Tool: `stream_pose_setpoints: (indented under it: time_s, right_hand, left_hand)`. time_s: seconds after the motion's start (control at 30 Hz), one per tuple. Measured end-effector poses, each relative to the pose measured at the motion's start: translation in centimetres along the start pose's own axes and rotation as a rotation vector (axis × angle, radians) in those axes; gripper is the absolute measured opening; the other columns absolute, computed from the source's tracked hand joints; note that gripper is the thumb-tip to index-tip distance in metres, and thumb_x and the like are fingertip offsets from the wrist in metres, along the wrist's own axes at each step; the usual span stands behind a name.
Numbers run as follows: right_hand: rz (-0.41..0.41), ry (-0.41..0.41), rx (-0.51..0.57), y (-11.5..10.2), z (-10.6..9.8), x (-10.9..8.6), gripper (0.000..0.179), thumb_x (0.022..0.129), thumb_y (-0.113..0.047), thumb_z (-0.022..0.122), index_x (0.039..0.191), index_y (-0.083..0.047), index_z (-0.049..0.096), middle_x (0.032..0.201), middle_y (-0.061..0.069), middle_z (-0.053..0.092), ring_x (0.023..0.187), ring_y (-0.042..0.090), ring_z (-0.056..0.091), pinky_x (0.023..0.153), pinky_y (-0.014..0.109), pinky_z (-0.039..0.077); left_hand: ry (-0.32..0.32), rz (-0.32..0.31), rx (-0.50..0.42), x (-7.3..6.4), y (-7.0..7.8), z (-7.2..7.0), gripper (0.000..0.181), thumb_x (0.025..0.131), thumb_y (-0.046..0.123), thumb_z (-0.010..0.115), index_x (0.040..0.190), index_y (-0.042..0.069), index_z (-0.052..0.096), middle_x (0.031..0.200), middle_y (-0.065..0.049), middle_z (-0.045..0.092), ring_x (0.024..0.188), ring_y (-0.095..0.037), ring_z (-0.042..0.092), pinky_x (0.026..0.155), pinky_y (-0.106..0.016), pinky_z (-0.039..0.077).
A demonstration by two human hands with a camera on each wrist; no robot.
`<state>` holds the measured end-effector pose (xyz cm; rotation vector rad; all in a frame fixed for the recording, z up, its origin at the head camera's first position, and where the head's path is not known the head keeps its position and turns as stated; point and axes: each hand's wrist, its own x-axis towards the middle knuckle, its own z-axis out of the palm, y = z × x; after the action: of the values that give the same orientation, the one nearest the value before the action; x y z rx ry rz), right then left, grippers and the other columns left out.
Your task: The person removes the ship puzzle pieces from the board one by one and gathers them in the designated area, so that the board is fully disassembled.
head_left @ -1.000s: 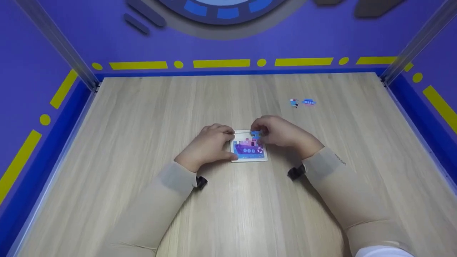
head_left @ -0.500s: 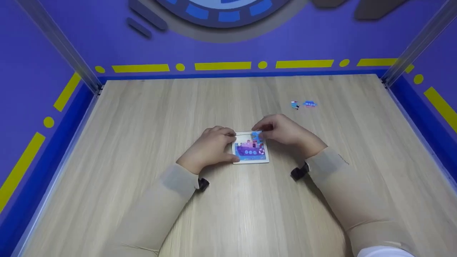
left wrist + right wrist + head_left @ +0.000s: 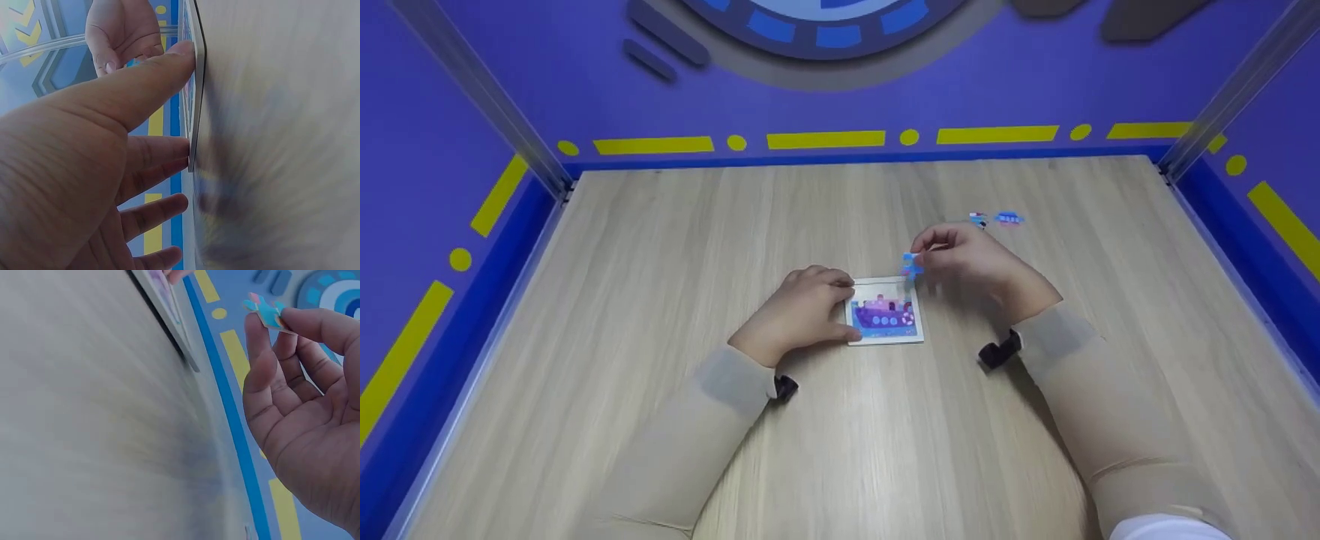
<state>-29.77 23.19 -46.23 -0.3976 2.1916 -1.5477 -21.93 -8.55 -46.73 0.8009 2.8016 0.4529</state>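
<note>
A small square jigsaw tray [image 3: 877,290] with a white border lies on the table; a purple and pink ship picture fills its lower part, while its upper part is bare white. My left hand [image 3: 802,307] touches the tray's left side, thumb [image 3: 180,53] on one edge and straight fingers at the other corner. Above the tray's upper right corner, my right hand [image 3: 971,259] pinches a blue jigsaw piece [image 3: 269,316] with a pink patch between thumb and fingertips. That piece is raised off the tray.
Two loose jigsaw pieces lie beyond my right hand: one multicoloured piece [image 3: 977,218] and one blue-pink piece [image 3: 1009,218]. A purple wall panel [image 3: 840,105] with yellow dashes borders the far edge of the wooden table [image 3: 697,217].
My right hand has lifted the blue jigsaw piece off the tray's upper right part and moved it up and away to the right. The left hand stays at the tray.
</note>
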Motion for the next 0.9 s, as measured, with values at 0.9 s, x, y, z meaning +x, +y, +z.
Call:
stream_pose_setpoints:
  time_s: [0.9]
  right_hand:
    - [-0.013,0.476,0.552,1.7,-10.4,-2.2,0.023,0.107,-0.014,0.079,0.129,-0.008,0.082,0.107,-0.004,0.077,0.094,0.015,0.07,0.078,0.023,0.058]
  left_hand:
    - [-0.015,-0.003,-0.004,0.0,0.0,0.0,0.079,0.097,0.056,0.088,0.154,0.005,0.07,0.166,-0.007,0.062,0.16,-0.034,0.051,0.137,-0.058,0.035]
